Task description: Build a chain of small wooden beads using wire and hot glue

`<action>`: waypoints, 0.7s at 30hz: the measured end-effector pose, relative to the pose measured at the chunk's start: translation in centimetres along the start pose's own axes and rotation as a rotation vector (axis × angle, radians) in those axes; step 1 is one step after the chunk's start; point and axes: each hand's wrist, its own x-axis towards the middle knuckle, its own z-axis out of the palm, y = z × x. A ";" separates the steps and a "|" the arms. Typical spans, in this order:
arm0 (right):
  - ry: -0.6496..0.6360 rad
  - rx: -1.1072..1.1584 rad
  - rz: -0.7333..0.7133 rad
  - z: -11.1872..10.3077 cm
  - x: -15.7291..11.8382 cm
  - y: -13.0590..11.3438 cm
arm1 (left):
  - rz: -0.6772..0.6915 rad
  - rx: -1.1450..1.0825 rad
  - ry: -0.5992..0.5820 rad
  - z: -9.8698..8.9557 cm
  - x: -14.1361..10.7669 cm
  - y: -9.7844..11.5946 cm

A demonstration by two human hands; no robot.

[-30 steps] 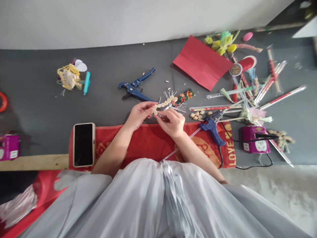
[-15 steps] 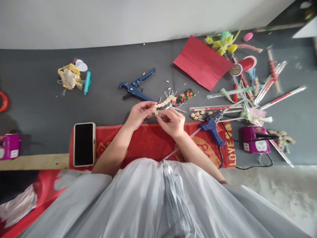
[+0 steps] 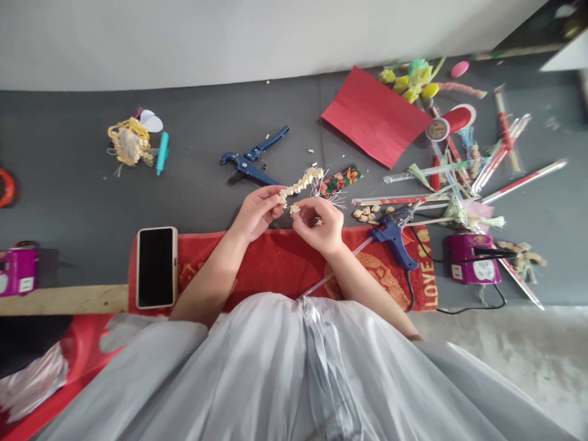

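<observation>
Between the fingers of my left hand (image 3: 260,211) is one end of a knobbly cream-coloured strip (image 3: 301,184), which looks built of small pale pieces and slants up to the right. My right hand (image 3: 320,223) pinches a small cream piece (image 3: 294,209) at its fingertips, a little apart from the strip. Thin white wires (image 3: 334,199) fan out on the table just beyond my right hand, beside a dark green floral band (image 3: 340,182). Above my left hand lies a blue cutter (image 3: 250,165) with its handles spread.
On a red towel (image 3: 280,263) lie a phone (image 3: 157,267) and a blue glue gun (image 3: 395,239). Small pale blocks (image 3: 366,213) sit near the gun. Red paper (image 3: 379,116), a thread spool (image 3: 452,121), wrapped sticks and a purple box (image 3: 473,260) crowd the right side.
My right hand has come away from the strip with a small cream piece in its fingertips. The strip has turned in my left hand, showing a narrower side.
</observation>
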 end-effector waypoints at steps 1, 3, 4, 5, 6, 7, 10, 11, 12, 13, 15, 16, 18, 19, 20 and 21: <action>-0.021 0.094 0.086 0.0 0.1 0.0 | -0.008 -0.026 -0.005 0.0 0.0 0.1; -0.061 0.316 0.271 0.0 0.4 -0.1 | -0.030 -0.079 -0.011 0.1 -0.1 0.2; -0.078 0.427 0.357 0.0 0.5 -0.1 | -0.041 -0.105 -0.012 0.2 -0.2 0.3; -0.092 0.528 0.430 0.0 0.7 0.0 | -0.052 -0.130 -0.013 0.3 -0.3 0.3; -0.108 0.613 0.488 -0.1 0.8 0.0 | -0.061 -0.153 -0.015 0.4 -0.3 0.4; -0.121 0.681 0.532 -0.1 1.0 0.0 | -0.069 -0.170 -0.019 0.5 -0.4 0.4; -0.176 0.782 0.594 -0.4 1.4 0.0 | -0.087 -0.200 -0.035 0.7 -0.5 0.3; -0.194 0.785 0.600 -0.4 1.5 -0.1 | -0.091 -0.201 -0.037 0.7 -0.5 0.2; -0.205 0.769 0.596 -0.5 1.5 -0.2 | -0.096 -0.197 -0.036 0.8 -0.5 0.1; -0.206 0.732 0.582 -0.5 1.5 -0.4 | -0.101 -0.189 -0.034 0.8 -0.5 0.1; -0.174 0.600 0.514 -0.5 1.5 -0.7 | -0.107 -0.162 -0.031 0.9 -0.5 -0.1; -0.146 0.518 0.467 -0.4 1.5 -0.9 | -0.106 -0.148 -0.031 0.9 -0.5 -0.1; -0.095 0.386 0.381 -0.2 1.3 -1.2 | -0.107 -0.130 -0.035 0.9 -0.5 -0.2; -0.077 0.345 0.351 -0.1 1.3 -1.2 | -0.109 -0.126 -0.038 0.9 -0.4 -0.2; -0.063 0.320 0.330 -0.1 1.2 -1.3 | -0.113 -0.124 -0.041 0.9 -0.4 -0.2; -0.053 0.305 0.317 0.0 1.1 -1.3 | -0.117 -0.123 -0.044 0.9 -0.4 -0.3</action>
